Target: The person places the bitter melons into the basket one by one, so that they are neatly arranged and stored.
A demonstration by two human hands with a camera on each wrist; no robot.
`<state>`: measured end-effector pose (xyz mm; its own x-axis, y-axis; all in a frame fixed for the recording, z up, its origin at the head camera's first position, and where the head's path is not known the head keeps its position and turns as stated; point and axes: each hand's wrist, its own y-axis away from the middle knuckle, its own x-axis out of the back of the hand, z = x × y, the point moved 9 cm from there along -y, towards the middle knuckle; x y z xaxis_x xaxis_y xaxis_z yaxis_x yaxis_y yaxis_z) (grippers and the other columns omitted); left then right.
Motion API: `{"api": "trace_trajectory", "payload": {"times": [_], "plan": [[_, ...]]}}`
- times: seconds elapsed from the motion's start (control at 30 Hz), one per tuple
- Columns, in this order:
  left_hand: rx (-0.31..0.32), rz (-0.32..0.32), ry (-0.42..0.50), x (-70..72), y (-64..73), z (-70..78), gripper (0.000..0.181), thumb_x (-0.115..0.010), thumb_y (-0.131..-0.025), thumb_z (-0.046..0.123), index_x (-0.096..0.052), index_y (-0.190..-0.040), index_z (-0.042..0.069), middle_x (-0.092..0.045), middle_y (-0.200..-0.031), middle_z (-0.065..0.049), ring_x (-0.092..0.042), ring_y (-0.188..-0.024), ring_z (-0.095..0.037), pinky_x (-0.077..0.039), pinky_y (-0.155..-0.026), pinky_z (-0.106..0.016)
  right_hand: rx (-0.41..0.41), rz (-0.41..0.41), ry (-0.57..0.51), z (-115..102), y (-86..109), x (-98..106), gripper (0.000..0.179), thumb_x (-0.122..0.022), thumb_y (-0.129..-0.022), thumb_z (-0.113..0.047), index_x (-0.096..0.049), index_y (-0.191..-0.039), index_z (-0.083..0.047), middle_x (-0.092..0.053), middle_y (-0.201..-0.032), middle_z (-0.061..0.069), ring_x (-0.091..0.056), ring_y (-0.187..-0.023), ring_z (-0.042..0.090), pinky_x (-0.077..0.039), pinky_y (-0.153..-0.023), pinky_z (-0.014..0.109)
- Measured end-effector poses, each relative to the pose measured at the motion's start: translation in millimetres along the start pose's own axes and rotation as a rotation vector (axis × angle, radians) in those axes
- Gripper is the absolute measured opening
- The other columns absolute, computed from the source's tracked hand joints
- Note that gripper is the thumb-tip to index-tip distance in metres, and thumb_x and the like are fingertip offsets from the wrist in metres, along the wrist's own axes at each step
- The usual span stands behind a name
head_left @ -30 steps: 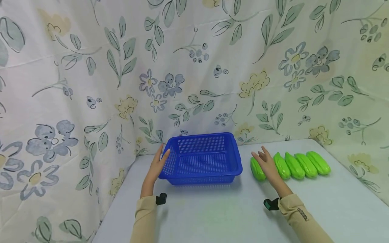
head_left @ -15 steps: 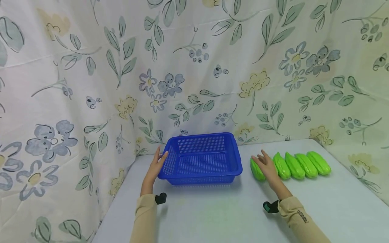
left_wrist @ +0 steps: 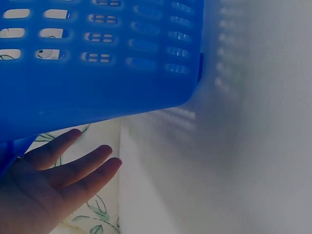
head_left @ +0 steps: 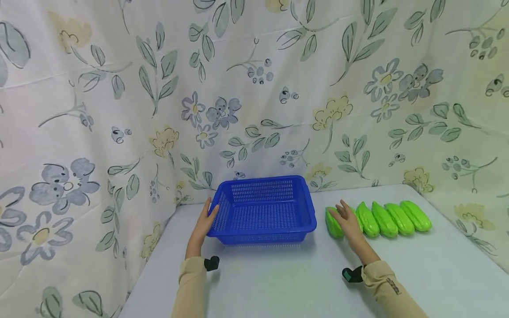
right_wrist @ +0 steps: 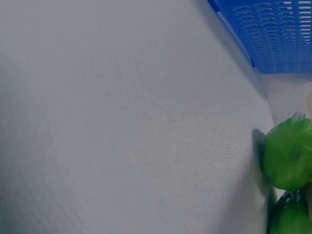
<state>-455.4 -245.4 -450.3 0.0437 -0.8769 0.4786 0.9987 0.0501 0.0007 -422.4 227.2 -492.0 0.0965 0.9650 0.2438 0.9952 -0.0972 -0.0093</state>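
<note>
In the head view, my left hand point(head_left: 201, 224) is at the left wall of a blue plastic basket point(head_left: 262, 232), its thumb at the rim. The left wrist view shows three of its fingers point(left_wrist: 87, 168) extended outside the perforated wall. My right hand point(head_left: 350, 224) is over the left end of a row of glossy, bright green, ridged long vegetables that look like bitter melons. Its thumb and fingers are spread above the leftmost bitter melon point(head_left: 333, 227) and partly cover the one beside it. In the right wrist view, the rounded end of a bitter melon point(right_wrist: 290, 153) shows at the right edge.
More bitter melons point(head_left: 385, 219) lie side by side to the right of my right hand. The basket's inside shows only its bare perforated floor. A white table point(head_left: 274, 282) carries everything, and a floral cloth point(head_left: 254, 106) hangs behind it and at the left.
My right hand has come slightly down and left, closer over the leftmost bitter melons. My left hand has moved in a little against the basket's side. The basket stays in place.
</note>
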Motion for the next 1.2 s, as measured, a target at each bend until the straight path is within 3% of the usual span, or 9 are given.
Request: {"api": "trace_trajectory", "payload": {"times": [0.27, 0.53, 0.9, 1.2], "plan": [[-0.01, 0.0, -0.021, -0.3, -2.4, -1.3, 0.067, -0.04, -0.105, 0.037, -0.006, -0.158, 0.015, -0.007, -0.164, -0.02, -0.008, -0.149, -0.047, -0.011, -0.118, -0.066, -0.003, -0.01, -0.039, 3.4, -3.7, -6.1, 0.084, -0.054, -0.1, -0.033, 0.002, -0.157, -0.009, -0.014, -0.162, 0.023, -0.012, -0.151, 0.039, -0.018, -0.122, 0.053], [-0.063, -0.002, -0.006, 0.1, -5.8, 0.9, 0.058, -0.033, -0.107, 0.025, -0.009, -0.157, 0.009, -0.008, -0.163, -0.022, -0.007, -0.15, -0.046, -0.008, -0.12, -0.062, 0.013, -0.017, -0.029, 4.2, -7.7, -12.9, 0.085, -0.058, -0.099, -0.029, 0.002, -0.158, -0.011, -0.013, -0.163, 0.022, -0.01, -0.152, 0.037, -0.015, -0.123, 0.051], [-0.02, -0.008, 0.001, -2.1, 0.3, -4.3, 0.056, -0.031, -0.108, 0.025, -0.01, -0.158, 0.014, -0.009, -0.164, -0.02, -0.008, -0.15, -0.045, -0.01, -0.119, -0.064, 0.001, 0.001, 0.046, 13.8, -8.3, -17.6, 0.084, -0.061, -0.097, -0.023, -0.005, -0.158, -0.01, -0.01, -0.163, 0.021, -0.008, -0.152, 0.04, -0.011, -0.124, 0.053], [-0.011, -0.005, 0.004, -1.9, -0.9, -3.3, 0.055, -0.031, -0.107, 0.023, -0.011, -0.158, 0.013, -0.01, -0.164, -0.02, -0.009, -0.15, -0.045, -0.011, -0.12, -0.063, 0.002, -0.027, 0.086, 14.4, -11.9, -23.2, 0.085, -0.063, -0.095, -0.019, -0.007, -0.157, -0.007, -0.009, -0.163, 0.023, -0.015, -0.148, 0.046, -0.02, -0.121, 0.055]]}}
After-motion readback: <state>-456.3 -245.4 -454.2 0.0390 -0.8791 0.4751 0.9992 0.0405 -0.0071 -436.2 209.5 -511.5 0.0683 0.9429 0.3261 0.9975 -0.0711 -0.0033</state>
